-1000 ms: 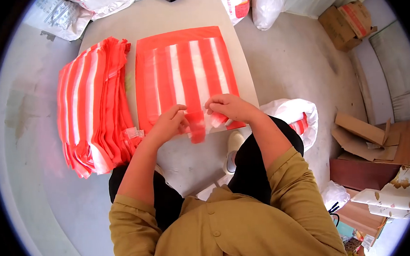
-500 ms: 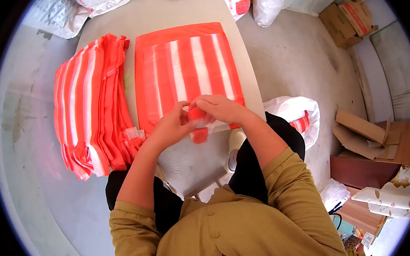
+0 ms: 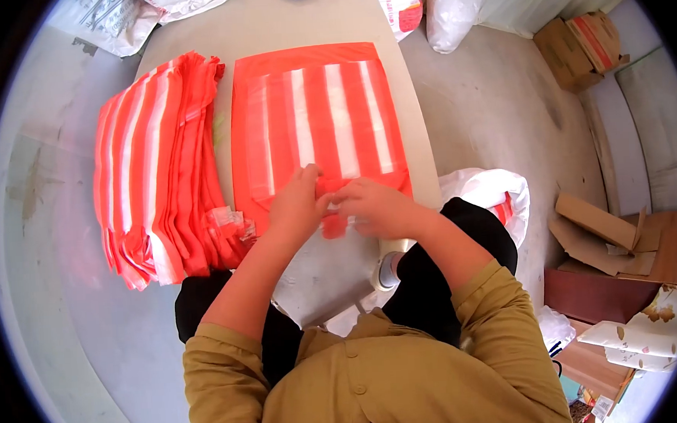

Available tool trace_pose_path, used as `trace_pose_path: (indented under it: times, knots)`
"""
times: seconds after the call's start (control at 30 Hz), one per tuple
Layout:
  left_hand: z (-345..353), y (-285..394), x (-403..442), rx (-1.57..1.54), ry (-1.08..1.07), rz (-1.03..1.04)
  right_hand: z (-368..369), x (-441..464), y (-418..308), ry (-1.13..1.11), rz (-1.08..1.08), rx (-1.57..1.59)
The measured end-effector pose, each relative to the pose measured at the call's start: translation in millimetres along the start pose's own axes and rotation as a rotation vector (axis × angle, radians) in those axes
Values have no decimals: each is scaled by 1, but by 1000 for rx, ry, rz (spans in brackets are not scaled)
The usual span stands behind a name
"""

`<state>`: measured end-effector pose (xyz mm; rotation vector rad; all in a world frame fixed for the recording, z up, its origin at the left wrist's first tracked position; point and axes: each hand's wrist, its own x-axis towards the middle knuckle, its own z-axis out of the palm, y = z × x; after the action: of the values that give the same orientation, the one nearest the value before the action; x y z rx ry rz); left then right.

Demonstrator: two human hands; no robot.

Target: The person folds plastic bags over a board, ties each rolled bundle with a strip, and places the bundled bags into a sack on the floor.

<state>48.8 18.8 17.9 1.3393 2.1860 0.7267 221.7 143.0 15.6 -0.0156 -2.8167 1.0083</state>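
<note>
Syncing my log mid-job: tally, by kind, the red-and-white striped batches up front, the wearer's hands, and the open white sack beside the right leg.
Striped batches: 2 (thick batch, flat batch)
Hands: 2 (left hand, right hand)
Open white sack: 1
Total: 5

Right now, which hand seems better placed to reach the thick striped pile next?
Probably the left hand: it is nearer the striped pile, while the right hand is farther away, beyond the left.

Striped plastic bag [image 3: 321,120]: red and white, lying flat on the surface [image 3: 283,23], stripes lengthwise. Near end: gathered and crumpled, located between left hand [image 3: 298,202] and right hand [image 3: 376,208], projecting past the surface edge.
</note>
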Motion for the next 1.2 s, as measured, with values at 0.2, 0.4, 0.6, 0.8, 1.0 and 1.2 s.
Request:
trace_pose_path:
  times: [0.2,0.4,0.6,0.8,1.0,1.2]
  knots:
    - [10,-15,-1,109,5,300,37,-16,9,234,-198,-389]
    - [-1,-26,-3,119,-116,356,40,-7,10,356,-127,-159]
    - [-9,-28,-3,-36,-165,362,34,3,3,422,238,203]
    - [-13,-12,-3,-147,-108,222,33,18,7,401,437,306]
    - [8,-15,1,-24,86,210,34,21,8,412,209,-35]
    - [16,-26,10,-29,120,179,22,16,5,287,-92,-192]
